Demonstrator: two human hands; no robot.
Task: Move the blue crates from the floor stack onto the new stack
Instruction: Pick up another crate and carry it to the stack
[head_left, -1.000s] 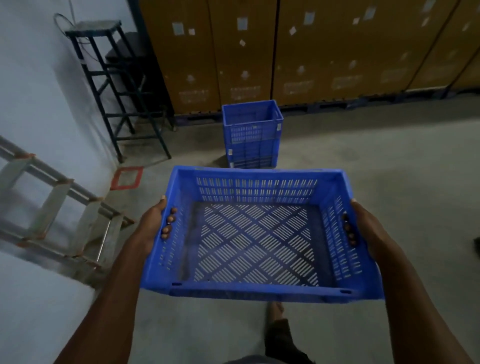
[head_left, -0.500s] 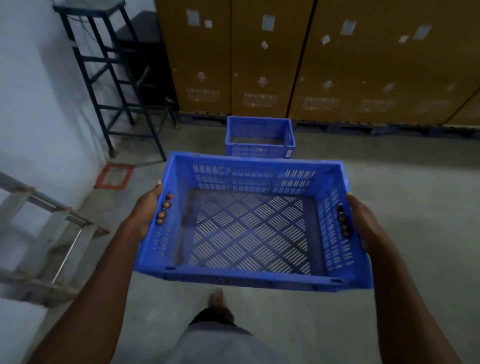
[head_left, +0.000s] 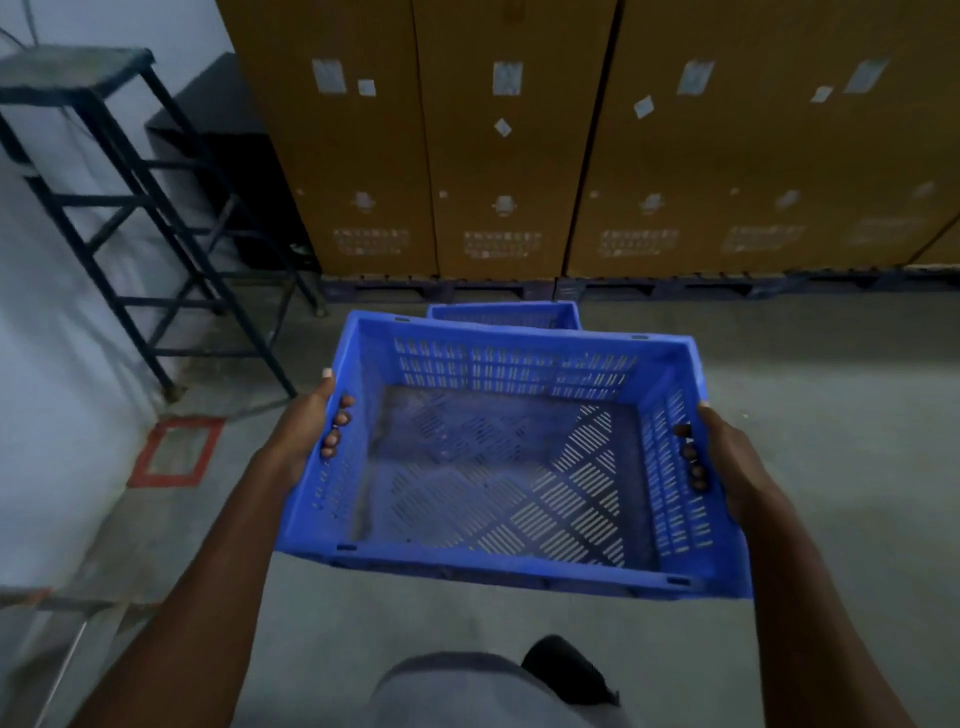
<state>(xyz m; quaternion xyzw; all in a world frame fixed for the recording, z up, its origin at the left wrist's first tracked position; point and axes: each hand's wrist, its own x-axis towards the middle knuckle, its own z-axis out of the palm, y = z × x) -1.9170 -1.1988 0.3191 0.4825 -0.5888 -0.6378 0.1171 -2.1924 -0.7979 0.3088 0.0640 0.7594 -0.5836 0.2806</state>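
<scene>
while the left hand (head_left: 306, 431) and right hand (head_left: 727, 457) curl their fingers through the side handle slots, the blue crate (head_left: 498, 457) hangs above the floor (head_left: 831, 389), overlapping the new stack (head_left: 504, 314) beyond.

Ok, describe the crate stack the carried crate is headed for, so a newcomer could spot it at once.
Find the wall of tall brown cartons on dark pallets. On the floor just before them, ahead of the carried crate, a blue crate stack peeks over its far rim. Unlike the carried one, neither hand touches it.
</scene>
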